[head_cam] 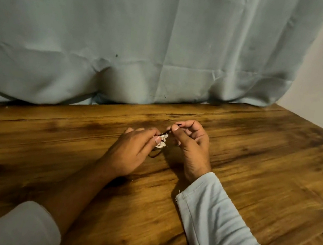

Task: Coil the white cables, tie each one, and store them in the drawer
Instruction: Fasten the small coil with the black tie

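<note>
Gripping half-hidden white cable point(162, 141), hands point(130, 152) point(191, 146) pinch black tie point(154, 155).

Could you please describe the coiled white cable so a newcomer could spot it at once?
On the wooden table, look between the hands. The left hand pinches the white cable bundle, the only white item there, with a dark tie trailing off it.
</note>
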`<state>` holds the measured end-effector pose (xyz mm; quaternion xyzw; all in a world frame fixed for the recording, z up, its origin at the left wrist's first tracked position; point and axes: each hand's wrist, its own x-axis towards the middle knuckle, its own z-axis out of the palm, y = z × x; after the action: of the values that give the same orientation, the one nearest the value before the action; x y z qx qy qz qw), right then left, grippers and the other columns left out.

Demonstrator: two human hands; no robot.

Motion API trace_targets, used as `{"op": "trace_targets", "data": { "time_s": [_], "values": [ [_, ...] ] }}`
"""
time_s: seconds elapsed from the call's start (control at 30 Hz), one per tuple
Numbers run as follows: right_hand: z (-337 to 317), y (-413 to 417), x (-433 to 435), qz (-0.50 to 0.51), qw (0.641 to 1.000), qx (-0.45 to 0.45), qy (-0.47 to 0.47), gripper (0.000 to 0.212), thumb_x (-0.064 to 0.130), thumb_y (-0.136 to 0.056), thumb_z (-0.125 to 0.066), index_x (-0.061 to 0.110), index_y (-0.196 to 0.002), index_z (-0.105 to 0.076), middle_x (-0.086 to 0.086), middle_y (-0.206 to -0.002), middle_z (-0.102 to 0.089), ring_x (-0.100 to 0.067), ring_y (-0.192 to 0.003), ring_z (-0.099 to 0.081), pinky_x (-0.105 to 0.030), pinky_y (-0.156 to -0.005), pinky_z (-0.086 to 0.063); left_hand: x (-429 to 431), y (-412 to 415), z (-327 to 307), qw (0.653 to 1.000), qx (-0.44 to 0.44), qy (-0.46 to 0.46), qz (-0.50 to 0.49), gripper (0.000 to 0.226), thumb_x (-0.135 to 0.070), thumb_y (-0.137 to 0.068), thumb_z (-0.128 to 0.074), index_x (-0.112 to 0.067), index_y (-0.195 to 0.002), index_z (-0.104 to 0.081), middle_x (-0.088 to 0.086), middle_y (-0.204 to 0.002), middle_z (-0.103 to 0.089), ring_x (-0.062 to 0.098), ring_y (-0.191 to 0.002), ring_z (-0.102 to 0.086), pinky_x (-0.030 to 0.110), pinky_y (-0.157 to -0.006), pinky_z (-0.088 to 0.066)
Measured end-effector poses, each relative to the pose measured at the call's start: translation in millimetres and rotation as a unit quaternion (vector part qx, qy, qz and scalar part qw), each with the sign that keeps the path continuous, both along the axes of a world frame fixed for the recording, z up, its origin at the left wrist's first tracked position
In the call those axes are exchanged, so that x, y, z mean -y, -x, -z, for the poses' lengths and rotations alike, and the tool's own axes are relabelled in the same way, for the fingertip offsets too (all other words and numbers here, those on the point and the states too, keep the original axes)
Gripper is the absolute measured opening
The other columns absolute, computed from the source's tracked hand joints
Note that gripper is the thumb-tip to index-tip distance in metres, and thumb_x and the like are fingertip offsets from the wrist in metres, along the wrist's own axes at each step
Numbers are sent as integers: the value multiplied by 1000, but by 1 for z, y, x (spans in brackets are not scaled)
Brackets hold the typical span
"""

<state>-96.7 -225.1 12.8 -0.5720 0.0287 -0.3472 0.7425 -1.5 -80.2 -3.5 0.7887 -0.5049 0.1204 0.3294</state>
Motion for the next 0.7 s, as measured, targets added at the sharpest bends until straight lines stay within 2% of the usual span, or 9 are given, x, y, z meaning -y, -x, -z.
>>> {"op": "trace_targets", "data": {
  "time_s": [0.1,0.17,0.27,0.37,0.5,0.6,0.7],
  "values": [
    [4,-1,3,14,998,-14,61,6,-6,-100,-56,0,-101,-57,-14,-82,-72,-17,-74,-69,-26,-69,-57,0,1,1,1000,-18,17,-5,23,-40,-110,-40,-28,-119,-57,-21,-90,-61,-7,-84,-55,41,-89,-43],
    [6,-2,5,36,995,-27,87,5,-3,-100,-56,2,-101,-57,-13,-81,-72,-17,-74,-69,-26,-71,-57,1,2,1,1000,-21,18,-10,23,-35,-110,-42,-29,-130,-53,-24,-83,-57,-12,-79,-51,38,-90,-40],
    [7,-4,7,52,993,-31,98,6,-2,-99,-61,5,-98,-60,-17,-81,-71,-17,-72,-68,-26,-70,-57,0,4,1,999,-15,32,2,29,-36,-110,-41,-36,-138,-49,-25,-84,-60,-12,-84,-54,39,-91,-41],
    [7,-5,7,49,995,-27,82,9,-3,-96,-65,6,-93,-63,-15,-80,-72,-17,-70,-69,-28,-70,-57,-1,2,0,999,-21,49,8,29,-43,-108,-38,-39,-133,-53,-19,-110,-70,0,-103,-63,48,-97,-46],
    [7,-6,6,90,991,-17,95,8,-5,-91,-70,2,-91,-68,-12,-84,-70,-21,-78,-64,-30,-73,-55,-1,-1,2,997,-30,72,10,24,-43,-107,-39,-38,-123,-57,-17,-98,-67,4,-92,-63,51,-88,-50],
    [5,-8,10,134,989,-3,56,12,-4,-93,-68,6,-90,-65,-10,-80,-67,-14,-66,-61,-24,-65,-52,-1,-3,2,995,-52,80,13,26,-40,-107,-40,-34,-121,-61,-23,-90,-65,-4,-85,-60,42,-79,-45],
    [2,-6,23,180,980,41,-72,9,-2,-96,-64,7,-97,-62,-9,-80,-67,-11,-60,-61,-19,-57,-50,-3,-6,2,994,-62,92,5,27,-37,-107,-42,-30,-120,-64,-31,-84,-61,-12,-80,-56,33,-74,-36]
  ]
}}
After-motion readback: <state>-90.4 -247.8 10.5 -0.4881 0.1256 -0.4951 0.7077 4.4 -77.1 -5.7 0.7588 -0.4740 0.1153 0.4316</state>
